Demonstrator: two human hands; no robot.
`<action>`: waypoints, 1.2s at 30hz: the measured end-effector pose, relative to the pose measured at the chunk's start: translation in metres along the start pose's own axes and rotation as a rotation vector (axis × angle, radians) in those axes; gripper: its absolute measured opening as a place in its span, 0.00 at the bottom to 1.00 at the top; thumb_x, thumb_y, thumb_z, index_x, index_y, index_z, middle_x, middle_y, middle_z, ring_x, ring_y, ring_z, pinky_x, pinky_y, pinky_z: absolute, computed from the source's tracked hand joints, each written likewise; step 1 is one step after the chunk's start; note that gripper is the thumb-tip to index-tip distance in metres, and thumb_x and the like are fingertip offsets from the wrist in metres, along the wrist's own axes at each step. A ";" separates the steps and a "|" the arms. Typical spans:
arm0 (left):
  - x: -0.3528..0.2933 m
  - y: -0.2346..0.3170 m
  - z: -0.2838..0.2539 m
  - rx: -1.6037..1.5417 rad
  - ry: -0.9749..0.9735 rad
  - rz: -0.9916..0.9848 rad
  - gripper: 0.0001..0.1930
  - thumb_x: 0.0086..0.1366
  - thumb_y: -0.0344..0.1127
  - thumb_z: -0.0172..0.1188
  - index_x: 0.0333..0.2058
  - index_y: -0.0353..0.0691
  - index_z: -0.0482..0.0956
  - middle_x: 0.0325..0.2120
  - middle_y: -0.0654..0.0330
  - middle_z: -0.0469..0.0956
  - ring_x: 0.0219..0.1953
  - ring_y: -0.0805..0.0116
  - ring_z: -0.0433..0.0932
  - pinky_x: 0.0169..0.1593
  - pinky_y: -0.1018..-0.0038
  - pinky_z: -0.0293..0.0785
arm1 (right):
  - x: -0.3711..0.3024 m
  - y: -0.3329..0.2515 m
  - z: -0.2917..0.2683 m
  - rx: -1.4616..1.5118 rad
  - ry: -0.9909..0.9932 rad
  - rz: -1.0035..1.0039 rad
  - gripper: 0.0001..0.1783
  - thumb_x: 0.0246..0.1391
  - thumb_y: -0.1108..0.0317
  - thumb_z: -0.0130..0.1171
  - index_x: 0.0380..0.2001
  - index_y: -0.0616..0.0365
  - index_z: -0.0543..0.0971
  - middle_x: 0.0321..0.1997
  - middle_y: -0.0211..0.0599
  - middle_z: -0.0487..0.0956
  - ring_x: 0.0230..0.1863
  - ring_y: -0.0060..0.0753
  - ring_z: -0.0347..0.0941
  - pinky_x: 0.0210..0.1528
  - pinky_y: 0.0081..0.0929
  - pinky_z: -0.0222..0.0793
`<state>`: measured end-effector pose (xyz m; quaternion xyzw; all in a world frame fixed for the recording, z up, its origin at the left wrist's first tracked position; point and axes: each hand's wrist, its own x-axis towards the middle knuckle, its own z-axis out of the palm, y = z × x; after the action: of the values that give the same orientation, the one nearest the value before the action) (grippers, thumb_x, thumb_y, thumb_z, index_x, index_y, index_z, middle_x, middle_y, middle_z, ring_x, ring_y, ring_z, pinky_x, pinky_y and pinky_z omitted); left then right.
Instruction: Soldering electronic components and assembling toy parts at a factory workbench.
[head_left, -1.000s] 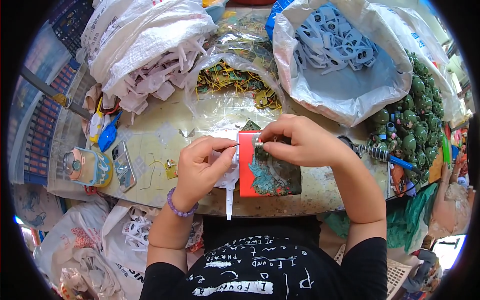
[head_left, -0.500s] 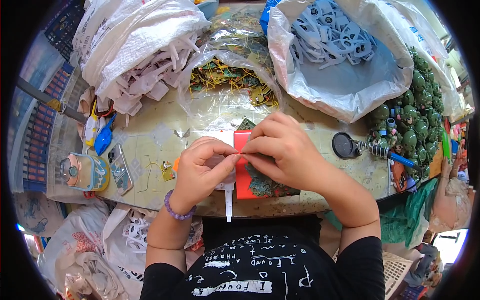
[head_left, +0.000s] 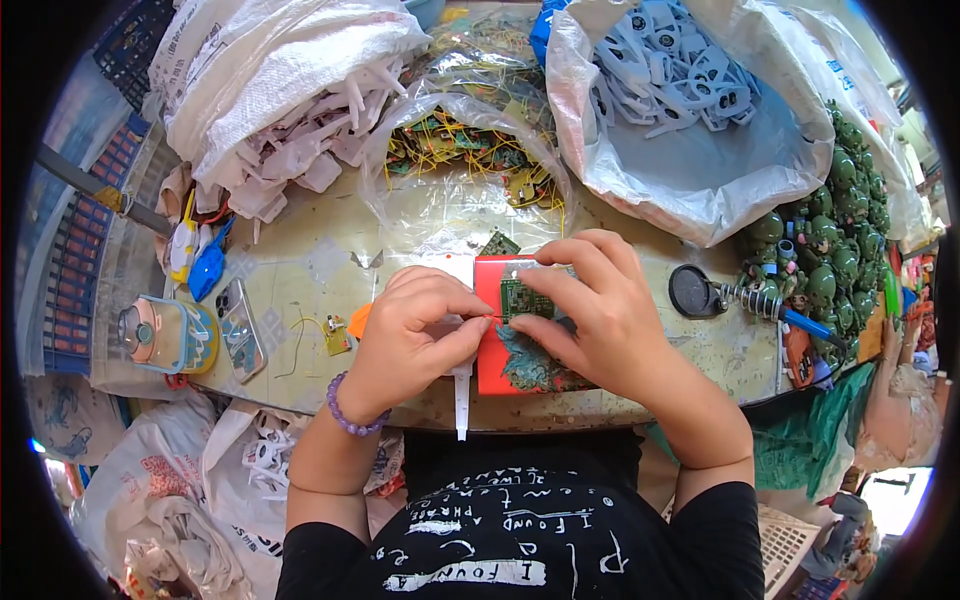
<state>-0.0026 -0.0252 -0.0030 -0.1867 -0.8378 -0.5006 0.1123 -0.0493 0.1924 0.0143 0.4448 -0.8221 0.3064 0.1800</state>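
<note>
My left hand [head_left: 430, 325] is closed in a pinch, its fingertips at the left part of a red pad [head_left: 490, 375]. What it pinches is too small to make out. My right hand [head_left: 605, 315] grips a small green circuit board [head_left: 523, 299] by its edges, between thumb and fingers, above the pad. A torn-looking dark green piece [head_left: 530, 362] lies on the pad under my right hand. Below my left fingers a white plastic part with a narrow stem [head_left: 462, 405] points toward me, its upper end mostly hidden. Another green board [head_left: 499, 243] lies just beyond the pad.
A clear bag [head_left: 460, 150] of wired boards lies at the far middle, between a sack of white pieces [head_left: 290, 70] and an open sack of pale plastic parts [head_left: 690, 190]. At right are a soldering iron stand [head_left: 745, 297] and green round parts [head_left: 845, 215]; at left, a phone [head_left: 240, 330] and bottle [head_left: 170, 335].
My fingertips were together over the pad's left edge. Now my right hand has shifted right and opened somewhat, showing the circuit board between its fingers. My left hand still pinches.
</note>
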 end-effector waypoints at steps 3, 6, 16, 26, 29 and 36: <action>0.000 0.001 0.000 0.003 -0.017 -0.012 0.04 0.51 0.25 0.63 0.28 0.36 0.82 0.26 0.59 0.80 0.35 0.64 0.76 0.42 0.70 0.70 | -0.004 0.003 0.000 -0.037 -0.072 0.065 0.20 0.39 0.65 0.70 0.39 0.54 0.79 0.46 0.36 0.75 0.50 0.47 0.67 0.53 0.43 0.61; 0.001 0.004 0.001 0.018 -0.018 -0.012 0.04 0.51 0.25 0.63 0.28 0.37 0.82 0.26 0.59 0.80 0.35 0.64 0.76 0.42 0.70 0.70 | -0.003 0.009 -0.002 -0.077 -0.119 -0.002 0.20 0.40 0.66 0.69 0.40 0.53 0.80 0.51 0.38 0.73 0.56 0.50 0.65 0.57 0.47 0.59; 0.000 0.004 0.005 0.053 0.008 0.000 0.04 0.52 0.30 0.64 0.29 0.40 0.82 0.27 0.61 0.80 0.35 0.64 0.77 0.46 0.68 0.67 | -0.007 -0.001 0.005 0.067 -0.024 0.033 0.12 0.39 0.68 0.70 0.31 0.52 0.81 0.56 0.41 0.71 0.64 0.56 0.58 0.62 0.54 0.55; 0.001 0.002 0.010 0.226 -0.010 0.188 0.06 0.48 0.29 0.67 0.27 0.41 0.81 0.27 0.62 0.78 0.36 0.63 0.77 0.45 0.66 0.69 | -0.014 0.014 -0.003 0.069 -0.034 0.109 0.22 0.41 0.70 0.69 0.44 0.54 0.79 0.57 0.43 0.72 0.63 0.55 0.60 0.62 0.48 0.57; 0.003 0.004 0.015 0.225 0.069 0.213 0.06 0.46 0.29 0.67 0.26 0.40 0.80 0.31 0.60 0.80 0.39 0.60 0.78 0.46 0.63 0.71 | -0.017 0.011 0.005 0.030 -0.050 0.126 0.22 0.43 0.69 0.67 0.46 0.53 0.78 0.56 0.40 0.72 0.62 0.51 0.62 0.63 0.52 0.55; 0.002 0.003 0.024 0.268 0.045 0.238 0.07 0.47 0.24 0.66 0.27 0.37 0.80 0.38 0.56 0.81 0.42 0.55 0.79 0.46 0.64 0.76 | -0.020 0.005 0.003 0.027 -0.073 0.174 0.21 0.45 0.67 0.66 0.46 0.54 0.78 0.47 0.36 0.75 0.55 0.46 0.67 0.63 0.54 0.53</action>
<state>-0.0028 -0.0022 -0.0109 -0.2567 -0.8664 -0.3715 0.2131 -0.0422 0.2053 -0.0009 0.3849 -0.8594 0.3158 0.1167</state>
